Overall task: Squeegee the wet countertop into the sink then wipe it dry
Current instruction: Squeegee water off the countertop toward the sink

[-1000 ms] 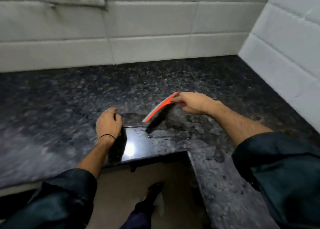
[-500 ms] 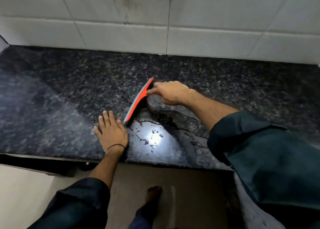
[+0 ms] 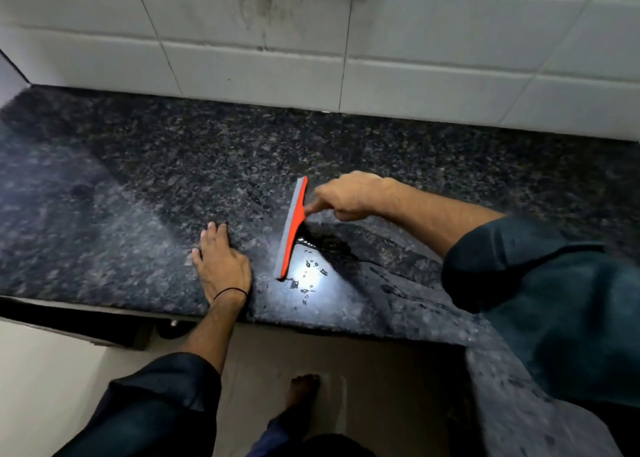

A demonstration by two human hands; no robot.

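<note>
A red squeegee (image 3: 292, 230) with a grey rubber blade stands on its edge on the dark speckled granite countertop (image 3: 138, 186), running from far to near. My right hand (image 3: 349, 197) grips its handle from the right side. A film of water and droplets (image 3: 311, 269) lies just right of the blade, catching a bright glare. My left hand (image 3: 221, 262) rests flat on the counter, fingers straight, a short way left of the blade. No sink is in view.
White wall tiles (image 3: 311, 58) rise behind the counter, with a socket plate at the top edge. The counter turns toward me at the right (image 3: 519, 404). Below the front edge lie the floor and my bare foot (image 3: 303, 391).
The view has swung left along the counter. My right hand has drawn the squeegee leftward, its blade now nearly straight front to back. My left hand has flattened onto the counter.
</note>
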